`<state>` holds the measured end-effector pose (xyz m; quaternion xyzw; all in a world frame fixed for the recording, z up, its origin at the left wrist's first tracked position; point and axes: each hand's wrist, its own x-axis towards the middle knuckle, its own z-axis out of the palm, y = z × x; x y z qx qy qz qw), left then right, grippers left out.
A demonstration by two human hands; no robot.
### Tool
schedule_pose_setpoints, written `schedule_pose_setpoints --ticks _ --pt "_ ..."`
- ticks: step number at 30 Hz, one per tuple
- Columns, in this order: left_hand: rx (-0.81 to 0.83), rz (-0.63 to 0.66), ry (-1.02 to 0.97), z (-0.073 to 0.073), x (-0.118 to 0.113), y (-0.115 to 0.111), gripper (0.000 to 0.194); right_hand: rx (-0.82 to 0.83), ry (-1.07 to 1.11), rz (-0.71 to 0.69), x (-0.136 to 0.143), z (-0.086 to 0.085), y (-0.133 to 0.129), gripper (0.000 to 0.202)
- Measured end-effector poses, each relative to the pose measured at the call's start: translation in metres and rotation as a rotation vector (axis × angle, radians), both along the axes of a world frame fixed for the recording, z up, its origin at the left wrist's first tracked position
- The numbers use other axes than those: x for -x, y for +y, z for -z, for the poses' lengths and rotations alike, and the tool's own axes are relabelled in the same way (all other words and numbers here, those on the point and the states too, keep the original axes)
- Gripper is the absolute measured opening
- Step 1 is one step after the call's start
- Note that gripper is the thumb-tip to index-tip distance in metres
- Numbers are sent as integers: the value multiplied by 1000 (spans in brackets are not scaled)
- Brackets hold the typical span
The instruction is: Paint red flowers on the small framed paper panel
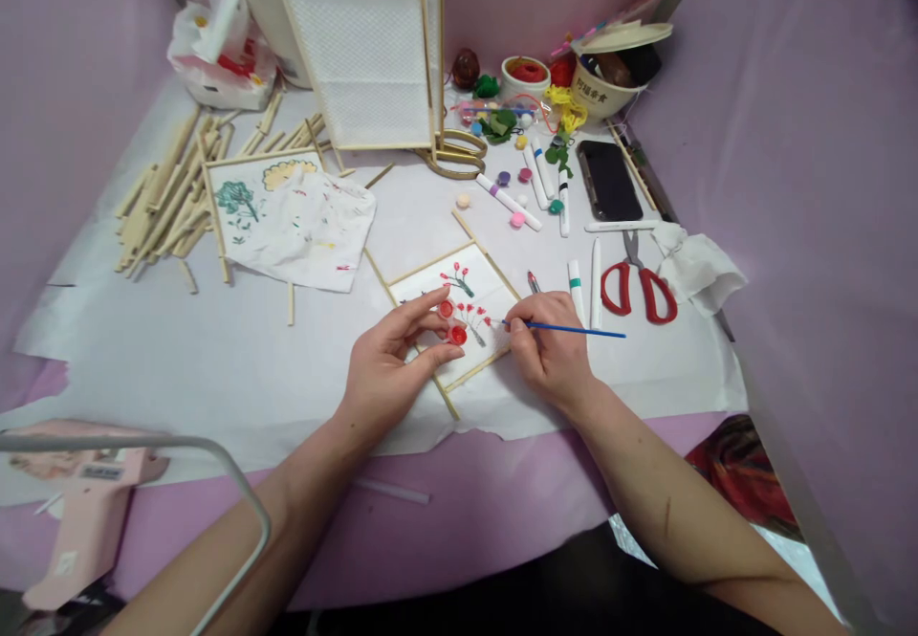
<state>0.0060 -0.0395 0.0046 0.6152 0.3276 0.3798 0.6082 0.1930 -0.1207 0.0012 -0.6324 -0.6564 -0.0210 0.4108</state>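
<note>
My left hand (402,354) holds a small open pot of red paint (457,335) between thumb and fingers, its lid (446,309) flipped up beside it. Closed around a thin blue paintbrush (580,330), my right hand (549,349) has the brush tip at the red flowers painted on a white panel. This panel (473,364) is framed with thin wooden sticks and lies under both hands. Red blossoms on green and grey stems show on it; my left fingers hide part of its left side.
Red-handled scissors (656,296), white markers (596,282) and a phone (609,180) lie to the right. Wooden sticks (172,196) and a painted panel (236,225) under a stained cloth (322,230) are left. A framed lantern (365,62) stands behind; a pink glue gun (86,521) sits front left.
</note>
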Motion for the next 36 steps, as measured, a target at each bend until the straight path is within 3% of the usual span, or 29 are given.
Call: schedule_pose_setpoints --ticks 36 --pt "-2 6 13 0 0 0 53 -4 -12 14 2 0 -1 11"
